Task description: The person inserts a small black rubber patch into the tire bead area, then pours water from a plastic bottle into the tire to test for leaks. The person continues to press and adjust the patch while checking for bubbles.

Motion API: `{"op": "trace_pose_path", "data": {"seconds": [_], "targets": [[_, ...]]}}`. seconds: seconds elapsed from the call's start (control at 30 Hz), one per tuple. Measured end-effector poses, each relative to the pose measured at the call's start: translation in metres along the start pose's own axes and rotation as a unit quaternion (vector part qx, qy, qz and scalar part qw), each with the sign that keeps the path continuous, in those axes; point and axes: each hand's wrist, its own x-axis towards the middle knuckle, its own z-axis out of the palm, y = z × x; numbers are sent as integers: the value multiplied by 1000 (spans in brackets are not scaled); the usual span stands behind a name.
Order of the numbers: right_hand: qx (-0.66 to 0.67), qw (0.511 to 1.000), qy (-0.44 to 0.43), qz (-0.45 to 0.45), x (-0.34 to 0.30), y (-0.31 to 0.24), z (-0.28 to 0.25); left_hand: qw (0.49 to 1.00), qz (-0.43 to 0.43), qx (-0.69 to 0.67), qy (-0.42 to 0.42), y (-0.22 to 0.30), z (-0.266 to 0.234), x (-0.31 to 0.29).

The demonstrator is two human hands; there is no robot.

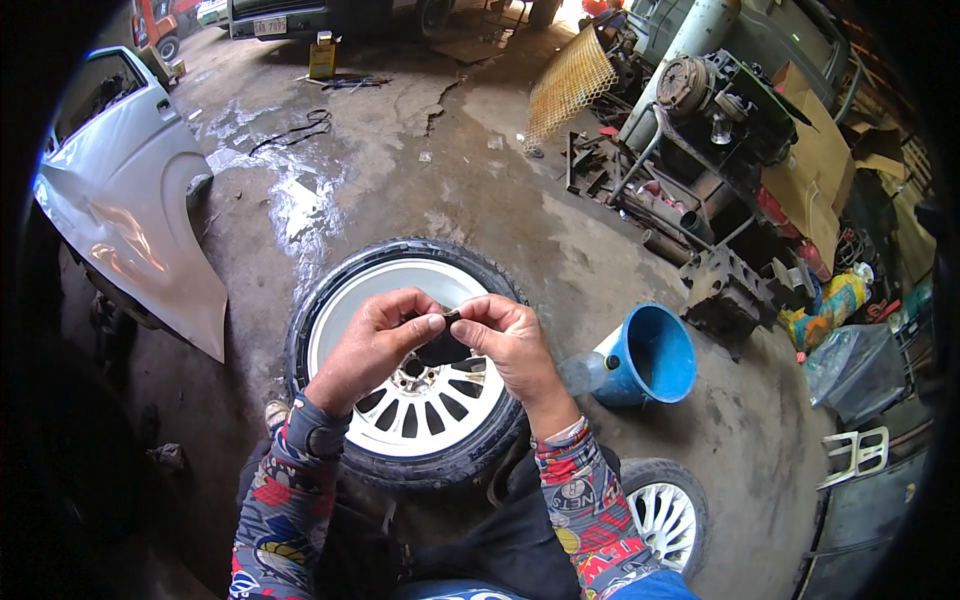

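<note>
Both my hands are raised over a wheel lying flat on the floor, its white multi-spoke rim (440, 437) inside a black tyre (430, 474). My left hand (380, 338) and my right hand (512, 345) meet above the hub, thumbs and forefingers pinched together. Between the fingertips is a small dark piece (451, 316), mostly covered by the fingers, so its kind cannot be made out. Each hand grips one side of it. Some dark area shows just below the fingertips; whether it belongs to the piece or the rim is unclear.
A blue bucket (655, 355) stands right of the wheel, with a clear plastic bottle (583, 374) beside it. Another white-rimmed wheel (665, 520) lies at lower right. A silver car body panel (135, 190) stands left. Engine parts (730, 290) crowd the right side.
</note>
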Motion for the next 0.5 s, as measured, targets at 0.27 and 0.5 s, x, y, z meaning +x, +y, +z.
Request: {"op": "trace_pose_path", "data": {"seconds": [0.27, 0.5], "targets": [[-28, 999, 12, -9, 0, 2, 3, 1000, 5, 17, 0, 1, -3, -1], [-6, 998, 36, -54, 1, 4, 6, 999, 12, -24, 47, -1, 4, 1]]}}
